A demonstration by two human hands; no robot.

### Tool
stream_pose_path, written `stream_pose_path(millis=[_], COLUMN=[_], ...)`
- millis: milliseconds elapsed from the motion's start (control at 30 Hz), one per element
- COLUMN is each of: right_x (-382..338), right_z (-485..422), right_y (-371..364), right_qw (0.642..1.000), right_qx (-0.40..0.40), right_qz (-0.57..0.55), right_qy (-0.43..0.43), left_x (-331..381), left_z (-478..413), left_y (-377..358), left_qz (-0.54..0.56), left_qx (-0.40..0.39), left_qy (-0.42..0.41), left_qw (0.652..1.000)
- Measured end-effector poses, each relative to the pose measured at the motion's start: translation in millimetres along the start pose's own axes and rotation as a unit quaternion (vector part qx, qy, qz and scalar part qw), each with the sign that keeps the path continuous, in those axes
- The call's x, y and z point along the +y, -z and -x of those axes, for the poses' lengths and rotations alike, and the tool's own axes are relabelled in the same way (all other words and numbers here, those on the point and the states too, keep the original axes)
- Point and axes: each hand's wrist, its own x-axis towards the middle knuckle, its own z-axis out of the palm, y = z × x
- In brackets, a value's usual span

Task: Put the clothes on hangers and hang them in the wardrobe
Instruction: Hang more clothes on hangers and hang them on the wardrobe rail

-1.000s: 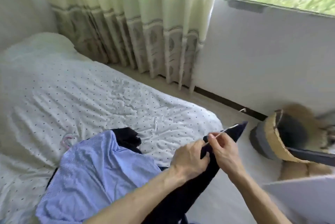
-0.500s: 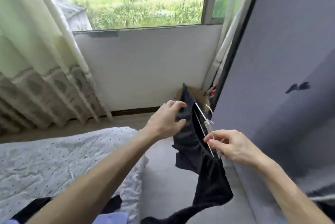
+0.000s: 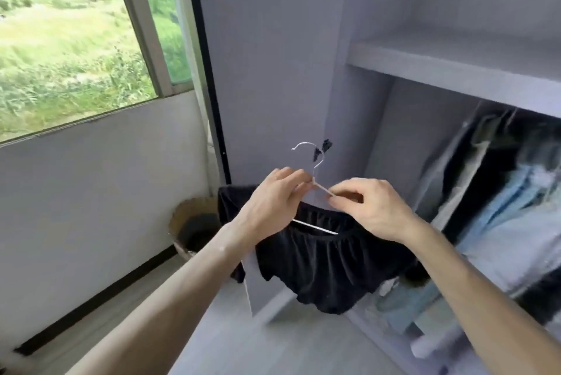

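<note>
A black garment with a gathered waistband (image 3: pixel 328 268) hangs on a thin white hanger (image 3: pixel 315 174), held up in front of the open grey wardrobe (image 3: pixel 273 56). My left hand (image 3: pixel 273 204) grips the hanger at its neck, just under the hook. My right hand (image 3: pixel 370 207) pinches the hanger's right arm. The hook points up and left, free of any rail. Inside the wardrobe, dark and light blue clothes (image 3: pixel 498 223) hang below a shelf (image 3: pixel 455 62); the rail itself is hidden.
A woven basket (image 3: pixel 194 229) stands in the corner on the floor between the window wall and the wardrobe's side panel. A window (image 3: pixel 69 40) fills the upper left. Pale floor lies below my arms.
My view has turned from the bed to the wardrobe. Both hands have lifted the black garment on its hanger upright in front of the open wardrobe.
</note>
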Motion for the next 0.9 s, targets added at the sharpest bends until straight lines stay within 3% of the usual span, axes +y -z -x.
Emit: stream_pose_path(millis=[133, 267, 400, 433, 700, 900], right_x=[31.0, 69.9, 87.8, 86.4, 64.3, 66.4], right_z=[16.6, 46.7, 70.5, 72.0, 81.2, 62.2], right_y=[18.4, 23.2, 11.6, 10.1, 10.5, 10.5], right_qw=[0.988, 0.953, 0.918, 0.918, 0.948, 0.957], right_qx=[0.108, 0.103, 0.177, 0.165, -0.036, -0.026], right_qz=[0.09, 0.232, 0.321, 0.322, 0.147, -0.065], right_qy=[-0.063, -0.164, -0.153, -0.16, -0.278, -0.282], left_x=[1.7, 0.6, -2.9, -2.8, -8.3, -11.4], left_z=[-19.2, -37.3, -52.9, -54.8, -81.5, -120.8], left_y=[-22.4, -35.6, -50.6, -53.6, -90.5, -113.0], left_qz=[0.097, 0.161, 0.194, 0.194, 0.124, 0.093], left_qx=[-0.04, -0.062, -0.108, -0.114, -0.13, -0.148], left_qy=[0.046, 0.086, 0.067, 0.063, 0.0, -0.009], left_qw=[0.993, 0.981, 0.973, 0.972, 0.984, 0.985])
